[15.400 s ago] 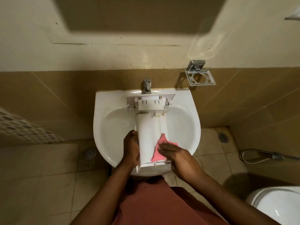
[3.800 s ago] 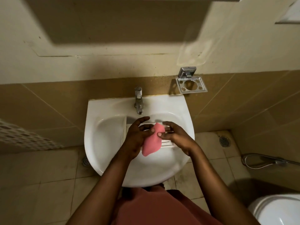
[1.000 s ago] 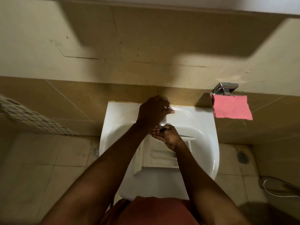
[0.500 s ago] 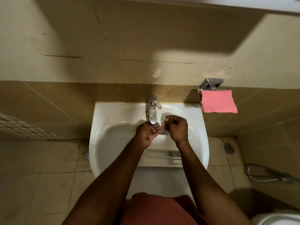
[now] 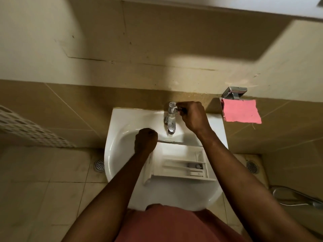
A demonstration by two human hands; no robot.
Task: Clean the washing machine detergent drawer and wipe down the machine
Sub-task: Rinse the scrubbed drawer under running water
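Gripping the tap (image 5: pixel 171 120) by its lever, the right hand (image 5: pixel 192 117) sits beyond the detergent drawer (image 5: pixel 181 165). This lies in the sink (image 5: pixel 111 154), touching the left hand (image 5: pixel 146 139), whose fingers are curled; whether they hold anything cannot be told. A pink cloth (image 5: pixel 242 110) hangs right of the right hand.

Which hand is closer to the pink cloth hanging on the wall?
The right. The right hand grips the tap, just left of the pink cloth; the left hand is farther left and lower, over the sink beside the detergent drawer.
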